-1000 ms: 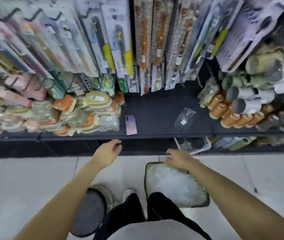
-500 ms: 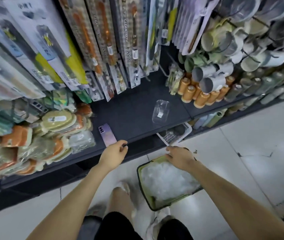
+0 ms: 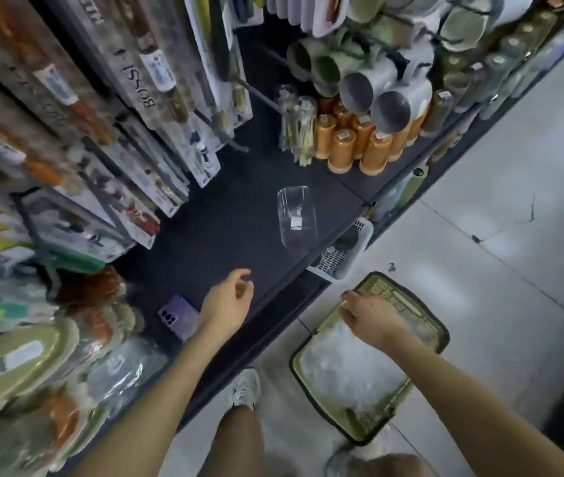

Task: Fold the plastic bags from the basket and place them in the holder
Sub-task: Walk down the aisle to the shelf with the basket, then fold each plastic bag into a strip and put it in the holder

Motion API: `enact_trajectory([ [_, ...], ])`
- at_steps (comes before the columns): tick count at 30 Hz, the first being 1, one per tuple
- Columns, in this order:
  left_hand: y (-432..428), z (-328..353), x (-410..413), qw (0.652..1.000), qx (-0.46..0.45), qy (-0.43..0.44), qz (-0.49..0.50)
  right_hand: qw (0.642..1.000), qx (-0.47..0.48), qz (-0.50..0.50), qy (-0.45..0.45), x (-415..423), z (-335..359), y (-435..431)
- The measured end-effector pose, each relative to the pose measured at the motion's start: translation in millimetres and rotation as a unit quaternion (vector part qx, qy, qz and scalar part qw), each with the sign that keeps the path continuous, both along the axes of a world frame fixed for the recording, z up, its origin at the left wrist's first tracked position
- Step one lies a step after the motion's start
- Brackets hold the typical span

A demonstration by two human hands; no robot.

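Note:
A green basket (image 3: 438, 342) stands on the floor at the lower right, filled with crumpled clear plastic bags (image 3: 346, 370). My right hand (image 3: 366, 315) reaches into its far end, fingers curled down among the bags; I cannot tell whether it grips one. A clear plastic holder (image 3: 297, 215) lies on the dark shelf (image 3: 212, 235). My left hand (image 3: 229, 301) hovers over the shelf's front edge, fingers loosely curled and holding nothing.
A purple phone (image 3: 177, 316) lies on the shelf just left of my left wrist. A white perforated basket (image 3: 342, 253) sticks out under the shelf edge. Orange bottles (image 3: 359, 146), mugs and hanging packets crowd the shelf. My shoe (image 3: 246, 387) stands on the tiled floor.
The view has swung right and tilted, and I stand closer to the shelf. My left hand moved forward over the shelf edge. My right hand stays at the basket's far end.

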State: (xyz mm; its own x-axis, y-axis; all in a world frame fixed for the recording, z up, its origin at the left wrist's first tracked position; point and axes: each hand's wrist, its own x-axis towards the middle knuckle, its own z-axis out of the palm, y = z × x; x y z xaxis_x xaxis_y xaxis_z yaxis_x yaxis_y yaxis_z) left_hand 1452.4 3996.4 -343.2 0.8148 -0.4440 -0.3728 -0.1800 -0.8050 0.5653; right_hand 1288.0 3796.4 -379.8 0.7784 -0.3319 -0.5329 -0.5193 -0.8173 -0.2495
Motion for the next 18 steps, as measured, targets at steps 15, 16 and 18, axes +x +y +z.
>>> enact_trajectory([
  [15,-83,-208,23,0.938,-0.215,-0.241,-0.123,0.995,-0.073,-0.046,0.051,-41,-294,-18],
  [16,-85,-215,23,0.933,-0.226,-0.254,-0.118,0.995,-0.061,-0.044,0.062,-44,-312,-17],
  [18,-88,-226,24,0.924,-0.244,-0.275,-0.105,0.993,-0.017,-0.039,0.106,-52,-341,-12],
])
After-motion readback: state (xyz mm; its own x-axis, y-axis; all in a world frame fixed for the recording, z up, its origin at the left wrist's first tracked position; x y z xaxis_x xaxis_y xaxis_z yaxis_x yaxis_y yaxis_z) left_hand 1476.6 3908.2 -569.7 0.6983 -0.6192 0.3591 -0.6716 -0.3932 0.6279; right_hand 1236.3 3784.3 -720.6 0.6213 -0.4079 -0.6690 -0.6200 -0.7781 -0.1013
